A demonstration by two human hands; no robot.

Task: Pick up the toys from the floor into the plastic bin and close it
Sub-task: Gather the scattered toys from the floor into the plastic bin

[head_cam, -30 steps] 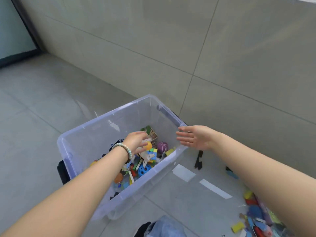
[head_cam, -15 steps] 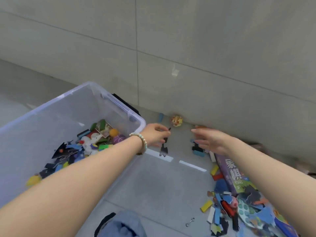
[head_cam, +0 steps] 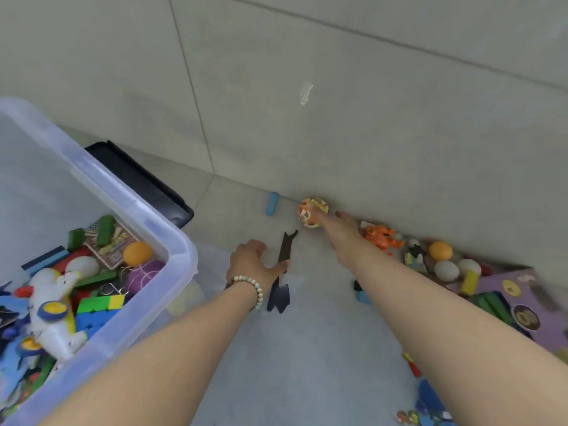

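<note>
Grey tiled floor [head_cam: 307, 348] meets a grey tiled wall [head_cam: 338, 118], loose toys [head_cam: 442, 265] along its foot. Left of them stands the part-filled plastic bin [head_cam: 129, 207], lidless. Left hand [head_cam: 250, 262] relaxed, its thumb touching a black piece [head_cam: 284, 256]; right hand [head_cam: 341, 229] outstretched, touching a patterned ball [head_cam: 307, 210]

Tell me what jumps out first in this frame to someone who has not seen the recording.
Two bare arms reach over the grey floor: the right hand stretches to a patterned ball at the foot of the wall, the left hand is at a flat black piece. The clear plastic bin at left holds many bright toys, and a toy pile lies along the wall at right.
</note>
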